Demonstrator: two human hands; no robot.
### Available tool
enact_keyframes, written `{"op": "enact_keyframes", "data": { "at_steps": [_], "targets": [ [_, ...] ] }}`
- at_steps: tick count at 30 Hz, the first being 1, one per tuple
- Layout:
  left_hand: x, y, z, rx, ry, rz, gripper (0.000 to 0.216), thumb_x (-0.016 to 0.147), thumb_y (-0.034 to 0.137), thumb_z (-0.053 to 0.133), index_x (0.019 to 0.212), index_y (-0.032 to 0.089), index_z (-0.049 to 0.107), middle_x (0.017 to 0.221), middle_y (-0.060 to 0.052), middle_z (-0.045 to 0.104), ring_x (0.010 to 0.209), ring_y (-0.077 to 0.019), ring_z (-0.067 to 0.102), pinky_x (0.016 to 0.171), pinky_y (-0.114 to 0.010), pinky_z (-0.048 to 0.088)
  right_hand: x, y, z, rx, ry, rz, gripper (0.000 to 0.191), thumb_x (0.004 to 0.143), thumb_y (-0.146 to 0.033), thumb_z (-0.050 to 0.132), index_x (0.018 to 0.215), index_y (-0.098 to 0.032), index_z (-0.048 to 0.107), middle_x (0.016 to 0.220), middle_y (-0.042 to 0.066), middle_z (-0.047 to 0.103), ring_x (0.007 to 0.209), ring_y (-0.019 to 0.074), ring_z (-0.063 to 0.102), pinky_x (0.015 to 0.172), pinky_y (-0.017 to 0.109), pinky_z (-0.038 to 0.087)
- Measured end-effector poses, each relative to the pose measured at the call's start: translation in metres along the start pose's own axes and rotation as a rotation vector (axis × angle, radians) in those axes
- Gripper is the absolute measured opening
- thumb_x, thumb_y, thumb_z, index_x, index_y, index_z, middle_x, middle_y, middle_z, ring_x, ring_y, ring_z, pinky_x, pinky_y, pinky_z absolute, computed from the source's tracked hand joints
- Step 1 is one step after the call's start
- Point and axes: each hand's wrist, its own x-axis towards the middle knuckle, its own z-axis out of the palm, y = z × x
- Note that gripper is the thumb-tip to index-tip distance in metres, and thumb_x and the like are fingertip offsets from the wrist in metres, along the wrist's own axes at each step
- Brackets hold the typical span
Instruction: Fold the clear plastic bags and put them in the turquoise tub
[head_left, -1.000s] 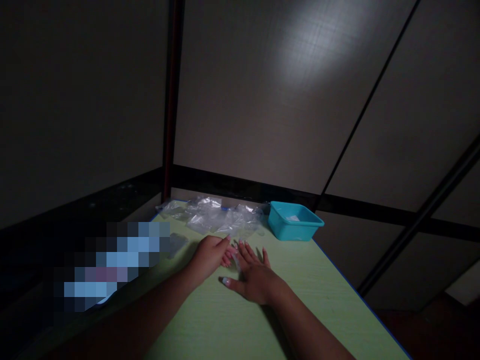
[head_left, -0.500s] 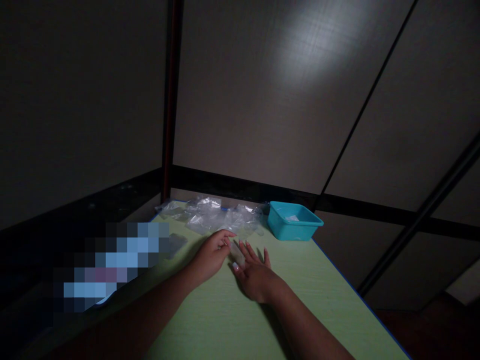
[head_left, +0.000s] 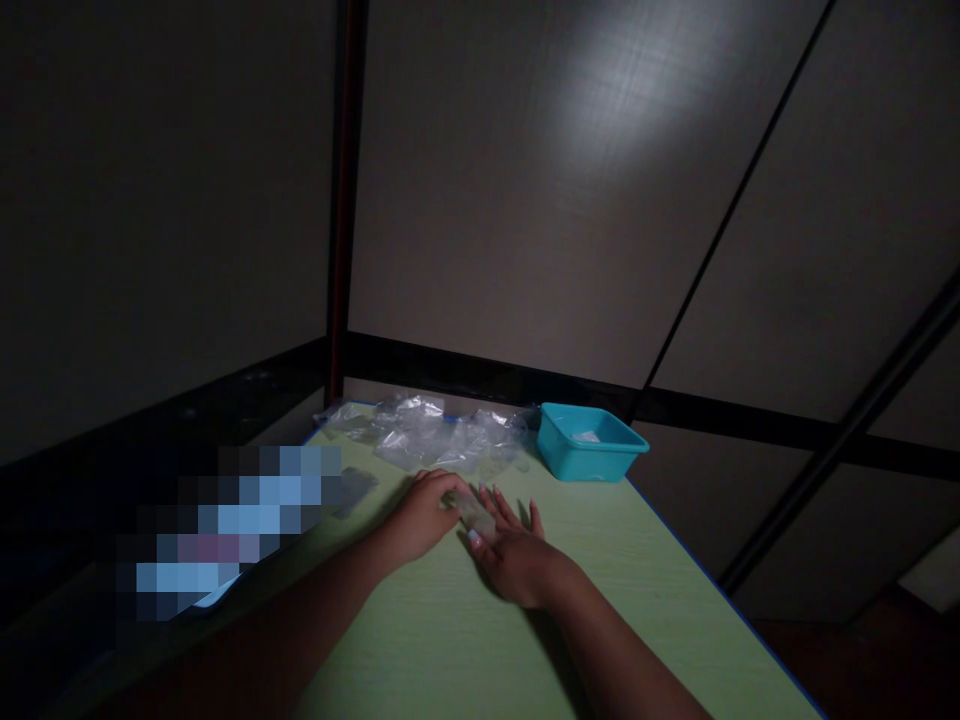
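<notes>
My left hand (head_left: pixel 426 512) is closed, its fingers pinching one end of a small clear plastic bag (head_left: pixel 474 511). The bag lies between my two hands, and its far end runs up to my right hand. My right hand (head_left: pixel 517 562) rests palm down on the green tabletop (head_left: pixel 420 640) with its fingers stretched and spread, touching the bag. Beyond both hands, several crumpled clear plastic bags (head_left: pixel 450 440) lie in a loose heap. What the bag between my hands contains, if anything, is too dim to make out.
A turquoise plastic basin (head_left: pixel 589 462) stands at the table's right edge with a small whitish piece inside. Left of my left hand lies another flat clear bag (head_left: pixel 352 492), beside a pixelated bluish item (head_left: pixel 247 520). Dark wall panels (head_left: pixel 510 200) rise behind the table.
My left hand's fingers have curled in and come down onto the end of the small bag, and more of the bag shows. My right hand stays flat in place.
</notes>
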Motion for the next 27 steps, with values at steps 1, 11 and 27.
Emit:
{"op": "enact_keyframes", "data": {
  "at_steps": [1, 11, 27],
  "targets": [
    [0.000, -0.002, 0.001, -0.025, -0.007, -0.008, 0.021, 0.061, 0.006, 0.053, 0.074, 0.019, 0.064, 0.083, -0.001, 0.062, 0.087, -0.0179, 0.052, 0.081, -0.027, 0.036, 0.000, 0.000, 0.000, -0.002, -0.008, -0.001, 0.049, 0.088, -0.049, 0.009, 0.136, -0.036, 0.006, 0.144, 0.000, -0.005, 0.130, 0.0217, -0.009, 0.096, 0.058, -0.009],
    [0.003, -0.011, 0.005, -0.176, -0.096, -0.105, 0.013, 0.066, 0.025, 0.058, 0.068, 0.014, 0.064, 0.071, -0.002, 0.062, 0.070, -0.0153, 0.055, 0.064, -0.023, 0.039, -0.007, 0.000, -0.013, 0.062, -0.081, -0.020, 0.069, 0.078, -0.066, 0.025, 0.136, -0.030, 0.014, 0.143, 0.004, -0.009, 0.128, 0.0239, -0.016, 0.094, 0.057, -0.013],
    [0.001, -0.014, 0.008, -0.286, -0.178, -0.152, 0.018, 0.067, 0.030, 0.057, 0.061, 0.014, 0.056, 0.056, 0.004, 0.049, 0.057, -0.0113, 0.045, 0.052, -0.020, 0.030, 0.001, 0.015, -0.027, 0.522, 0.420, -0.092, 0.025, 0.069, -0.029, 0.062, 0.091, -0.016, 0.062, 0.083, 0.004, 0.064, 0.074, 0.0149, 0.057, 0.064, 0.023, 0.042]
  ]
}}
